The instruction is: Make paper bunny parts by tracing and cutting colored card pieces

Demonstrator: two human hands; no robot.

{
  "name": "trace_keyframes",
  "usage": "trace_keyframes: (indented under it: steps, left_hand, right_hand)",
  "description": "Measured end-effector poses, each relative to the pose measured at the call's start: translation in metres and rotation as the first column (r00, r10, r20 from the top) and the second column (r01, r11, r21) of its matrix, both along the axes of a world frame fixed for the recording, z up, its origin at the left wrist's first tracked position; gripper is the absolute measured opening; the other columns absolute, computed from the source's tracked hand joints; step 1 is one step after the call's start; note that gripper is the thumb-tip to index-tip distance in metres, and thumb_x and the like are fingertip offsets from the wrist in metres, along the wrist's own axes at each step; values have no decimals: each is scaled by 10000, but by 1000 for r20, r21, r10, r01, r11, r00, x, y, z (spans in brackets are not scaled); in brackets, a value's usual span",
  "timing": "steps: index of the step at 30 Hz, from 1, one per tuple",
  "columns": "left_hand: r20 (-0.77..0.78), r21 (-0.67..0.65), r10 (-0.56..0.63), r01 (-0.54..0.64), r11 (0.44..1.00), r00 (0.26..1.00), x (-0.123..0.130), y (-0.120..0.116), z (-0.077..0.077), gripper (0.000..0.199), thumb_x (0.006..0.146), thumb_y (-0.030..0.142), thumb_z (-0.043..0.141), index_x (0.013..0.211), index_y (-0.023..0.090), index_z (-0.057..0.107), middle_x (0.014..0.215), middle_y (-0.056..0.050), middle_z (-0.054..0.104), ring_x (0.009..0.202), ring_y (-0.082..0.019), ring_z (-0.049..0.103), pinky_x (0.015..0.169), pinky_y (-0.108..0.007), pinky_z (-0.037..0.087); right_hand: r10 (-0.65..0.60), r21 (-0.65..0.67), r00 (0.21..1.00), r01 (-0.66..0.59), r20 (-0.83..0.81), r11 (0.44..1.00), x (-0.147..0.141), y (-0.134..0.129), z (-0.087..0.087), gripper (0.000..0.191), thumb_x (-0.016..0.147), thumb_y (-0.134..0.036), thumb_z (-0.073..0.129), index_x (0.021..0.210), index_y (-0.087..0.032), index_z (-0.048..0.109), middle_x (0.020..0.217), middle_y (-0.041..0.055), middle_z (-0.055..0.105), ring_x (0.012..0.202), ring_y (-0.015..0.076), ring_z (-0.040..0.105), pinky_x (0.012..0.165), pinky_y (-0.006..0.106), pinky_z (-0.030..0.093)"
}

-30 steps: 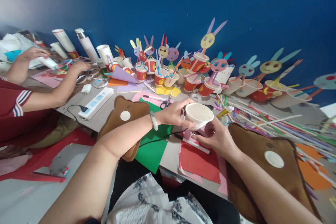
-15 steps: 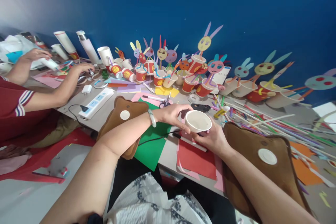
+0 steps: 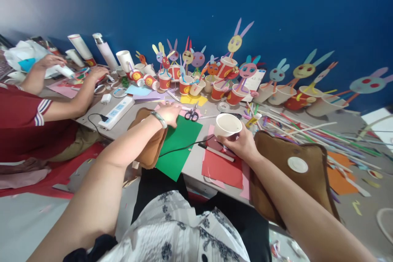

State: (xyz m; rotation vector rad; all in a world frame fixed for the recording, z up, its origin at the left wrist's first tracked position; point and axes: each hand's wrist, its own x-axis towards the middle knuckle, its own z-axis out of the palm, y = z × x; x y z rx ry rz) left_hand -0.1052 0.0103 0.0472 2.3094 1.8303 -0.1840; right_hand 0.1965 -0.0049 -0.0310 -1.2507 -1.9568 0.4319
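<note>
My right hand [image 3: 244,143] holds a white paper cup [image 3: 229,127] from below and its right side, mouth facing up, above the red paper [image 3: 222,168]. My left hand [image 3: 168,114] reaches palm down over the upper left corner of the green paper [image 3: 178,143], fingers apart and nothing seen in them. Scissors [image 3: 192,114] with dark handles lie just right of it. A white marker [image 3: 219,152] with a black cap rests on the red paper below the cup.
Rabbit-faced paper cups [image 3: 238,94] line the blue wall. Brown cushions [image 3: 288,180] flank the papers. A white power strip [image 3: 116,114] lies left, beside another person's arm [image 3: 72,104]. Colourful pipe cleaners [image 3: 307,131] spread at right; a black cable [image 3: 186,147] crosses the green paper.
My left hand has let go of the cup and moved left to the green paper's upper edge. The cup stays in my right hand, slightly tilted. The head view has shifted a little.
</note>
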Motion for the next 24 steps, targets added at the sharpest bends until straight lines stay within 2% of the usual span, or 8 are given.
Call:
trace_keyframes:
  steps: [2,5,7,10,15,19,22,24]
  left_hand:
    - [-185,-25,63,-69,997,981,-9,-19,-1,886,664,327,784,1458,162,428,1471,-260,423,1336,-511,418,983,-661,426]
    - [-262,26,193,-193,981,945,-17,-44,-8,864,797,356,645,1553,159,275,1443,-314,413,1251,-547,493,877,-669,472]
    - [-261,69,234,-223,972,937,-19,-53,-13,843,822,286,597,1568,140,233,1375,-314,480,1203,-501,557,885,-594,496]
    - [-206,118,238,-217,969,949,-22,-54,-15,747,817,176,559,1518,81,319,1288,-267,580,1144,-379,630,949,-465,494]
    - [-165,162,236,-210,964,958,-44,-44,4,491,837,145,536,1327,143,565,1165,-168,682,1110,-299,648,944,-377,489]
    - [-114,260,294,-257,931,949,-76,-44,26,189,887,195,551,1009,146,686,995,-125,712,999,-272,640,899,-360,476]
    - [-107,332,360,-308,891,927,-99,-48,40,170,929,173,506,966,114,661,856,-87,667,954,-247,594,910,-379,456]
    - [-102,362,392,-333,871,914,-107,-50,43,216,975,191,445,957,101,642,809,-70,624,940,-230,563,911,-393,449]
  right_hand:
    - [-7,-11,1000,7,-4,1000,-1,0,1,599,673,-568,745,1104,-180,598,980,122,696,832,281,672,715,398,553]
    - [-3,-27,1000,3,-13,1000,-4,-2,2,590,680,-562,745,1105,-179,598,970,115,690,807,275,664,691,399,545]
    - [20,-26,999,-21,-34,999,-5,-2,1,584,690,-547,746,1122,-184,594,957,104,691,780,261,659,670,387,540]
    - [29,-12,997,-30,-66,999,-4,-2,-1,593,680,-535,757,1130,-184,596,926,87,693,765,247,654,661,374,538]
    - [28,-20,993,-30,-111,999,-3,2,-3,628,681,-517,751,1172,-154,603,991,110,705,828,259,657,708,395,548]
    - [69,-54,984,-79,-161,995,-3,3,-1,631,705,-523,735,1194,-143,612,1035,128,709,889,273,658,761,418,550]
    - [77,-70,981,-91,-179,993,-4,2,0,628,711,-518,732,1196,-137,613,1052,133,710,922,282,656,779,426,549]
    - [84,-77,981,-99,-177,992,-5,1,-1,639,706,-508,741,1205,-133,608,1063,137,708,930,283,654,781,423,548]
